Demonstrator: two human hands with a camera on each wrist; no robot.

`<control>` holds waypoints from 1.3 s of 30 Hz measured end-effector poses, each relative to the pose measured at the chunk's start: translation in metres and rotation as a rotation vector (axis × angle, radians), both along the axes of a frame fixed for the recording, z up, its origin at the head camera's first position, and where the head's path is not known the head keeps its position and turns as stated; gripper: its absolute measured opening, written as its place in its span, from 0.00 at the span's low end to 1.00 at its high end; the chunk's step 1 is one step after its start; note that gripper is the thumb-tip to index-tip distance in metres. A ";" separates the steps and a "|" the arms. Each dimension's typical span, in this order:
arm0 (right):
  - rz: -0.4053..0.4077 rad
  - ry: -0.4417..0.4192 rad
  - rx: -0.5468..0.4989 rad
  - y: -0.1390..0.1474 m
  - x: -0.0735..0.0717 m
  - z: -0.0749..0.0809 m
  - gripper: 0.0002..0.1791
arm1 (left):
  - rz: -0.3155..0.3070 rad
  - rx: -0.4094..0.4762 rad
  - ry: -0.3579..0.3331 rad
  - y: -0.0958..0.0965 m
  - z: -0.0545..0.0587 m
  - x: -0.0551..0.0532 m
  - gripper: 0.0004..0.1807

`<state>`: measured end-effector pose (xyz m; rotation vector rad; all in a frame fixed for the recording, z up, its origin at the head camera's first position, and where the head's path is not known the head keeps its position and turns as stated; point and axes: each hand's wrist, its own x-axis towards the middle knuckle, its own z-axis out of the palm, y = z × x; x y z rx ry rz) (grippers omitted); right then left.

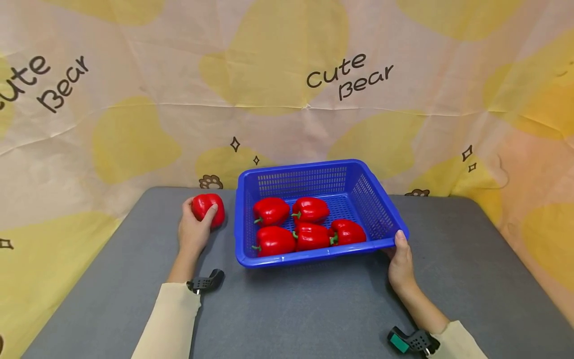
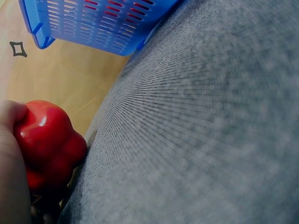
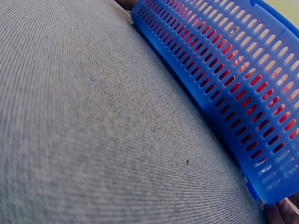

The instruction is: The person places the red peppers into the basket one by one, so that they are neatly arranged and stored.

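In the head view, my left hand (image 1: 194,230) grips a red bell pepper (image 1: 208,208) on the left, beside a blue plastic basket (image 1: 314,258). The thumb lies across the pepper's near side; the left wrist view shows the pepper (image 2: 49,140) low over or on the grey surface. With its thumb on the rim, my right hand (image 1: 401,264) holds the basket's near right corner, its other fingers mostly hidden underneath. Several red peppers with green stems lie inside, among them one at the front left (image 1: 275,241) and one at the front right (image 1: 349,232).
A grey cloth-like table top (image 1: 287,309) spreads under the basket. Behind it hangs a yellow and pink printed curtain (image 1: 278,65) with lettering. Slotted basket walls (image 3: 224,84) show red through the holes in the right wrist view. Each wrist carries a black strap device.
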<state>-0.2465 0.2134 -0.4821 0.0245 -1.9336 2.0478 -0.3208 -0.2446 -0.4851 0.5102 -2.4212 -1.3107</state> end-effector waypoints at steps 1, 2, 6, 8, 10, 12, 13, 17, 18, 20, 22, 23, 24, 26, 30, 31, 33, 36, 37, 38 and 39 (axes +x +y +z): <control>0.001 0.000 0.001 0.000 0.000 0.000 0.39 | 0.000 0.000 -0.001 0.000 0.000 0.000 0.42; 0.003 0.000 0.002 0.000 0.000 0.000 0.39 | -0.001 0.000 -0.001 0.000 0.001 0.000 0.41; 0.014 0.003 0.007 0.001 0.001 0.000 0.39 | -0.003 -0.007 -0.006 0.001 0.002 0.000 0.41; 0.019 0.010 0.008 0.001 0.001 0.000 0.38 | -0.004 -0.008 -0.010 0.002 0.003 0.001 0.41; 0.024 0.017 0.009 0.001 0.001 0.000 0.38 | -0.005 -0.009 -0.013 0.002 0.003 0.001 0.41; 0.025 0.021 0.008 0.001 0.001 0.000 0.38 | -0.006 -0.007 -0.015 0.002 0.002 0.001 0.41; 0.026 0.021 0.009 0.001 0.001 0.000 0.38 | -0.005 -0.007 -0.015 0.002 0.002 0.001 0.41; 0.026 0.017 0.010 0.001 0.001 0.000 0.38 | -0.004 -0.008 -0.017 0.001 0.001 0.000 0.42; 0.026 0.017 0.012 0.001 0.001 0.000 0.38 | -0.003 -0.008 -0.019 0.001 0.001 0.000 0.41; 0.025 0.017 0.016 0.001 0.001 0.000 0.38 | -0.002 -0.007 -0.017 0.001 0.001 -0.001 0.41; 0.024 0.019 0.019 0.000 0.000 -0.001 0.38 | -0.003 -0.004 -0.012 0.001 0.001 -0.001 0.41; 0.025 0.020 0.021 0.000 -0.001 -0.001 0.38 | -0.003 -0.004 -0.009 0.000 0.001 -0.001 0.41; 0.025 0.021 0.022 0.000 -0.001 -0.002 0.38 | -0.001 -0.003 -0.008 0.000 0.001 -0.001 0.41; 0.027 0.022 0.022 0.001 -0.002 -0.002 0.38 | -0.002 -0.004 -0.004 0.000 0.001 0.000 0.41; 0.031 0.026 0.024 0.001 -0.002 -0.003 0.38 | -0.003 -0.006 -0.005 0.001 0.001 0.000 0.41; 0.032 0.026 0.024 0.001 -0.002 -0.003 0.38 | -0.004 -0.005 -0.006 0.001 0.001 0.000 0.41; 0.033 0.028 0.024 0.001 -0.003 -0.003 0.38 | -0.003 -0.005 -0.009 0.001 0.002 0.000 0.41; 0.029 0.030 0.016 0.001 -0.003 -0.004 0.38 | -0.004 -0.005 -0.013 0.001 0.002 0.000 0.41; 0.028 0.030 0.014 0.002 -0.003 -0.004 0.37 | -0.005 -0.006 -0.014 0.001 0.002 0.000 0.41; 0.027 0.030 0.013 0.002 -0.003 -0.004 0.37 | -0.005 -0.007 -0.014 0.001 0.003 0.000 0.41; 0.026 0.030 0.011 0.002 -0.003 -0.004 0.37 | -0.005 -0.006 -0.014 0.002 0.003 0.000 0.41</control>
